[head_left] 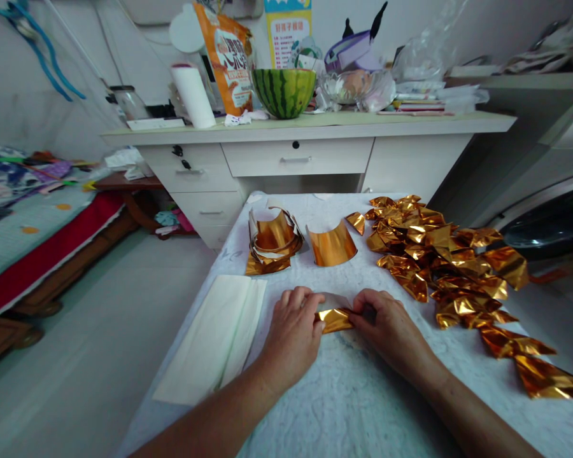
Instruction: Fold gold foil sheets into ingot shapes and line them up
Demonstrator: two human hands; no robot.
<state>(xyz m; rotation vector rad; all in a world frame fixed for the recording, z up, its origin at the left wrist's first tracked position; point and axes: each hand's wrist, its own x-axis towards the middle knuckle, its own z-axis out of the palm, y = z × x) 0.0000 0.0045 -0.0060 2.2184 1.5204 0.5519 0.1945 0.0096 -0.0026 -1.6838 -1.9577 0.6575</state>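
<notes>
Between my two hands lies a small sheet of gold foil paper (334,320), partly folded, with its pale back showing along the far edge. My left hand (297,321) pinches its left end, and my right hand (384,324) pinches the right end. Just beyond, a curled gold sheet (333,245) stands by itself. Left of that is a bundle of curled gold sheets (273,238) with dark and pale bands around it. Many folded gold foil pieces (439,254) are heaped on the right. A flat white paper packet (214,337) rests left of my left hand.
The cloth-covered table (344,407) ends at a white desk (296,156). On the desk stand a watermelon half (284,92), an orange snack bag (226,63) and a white paper roll (193,95). A bed (42,235) is at left, a front-loading washing machine (549,210) at right.
</notes>
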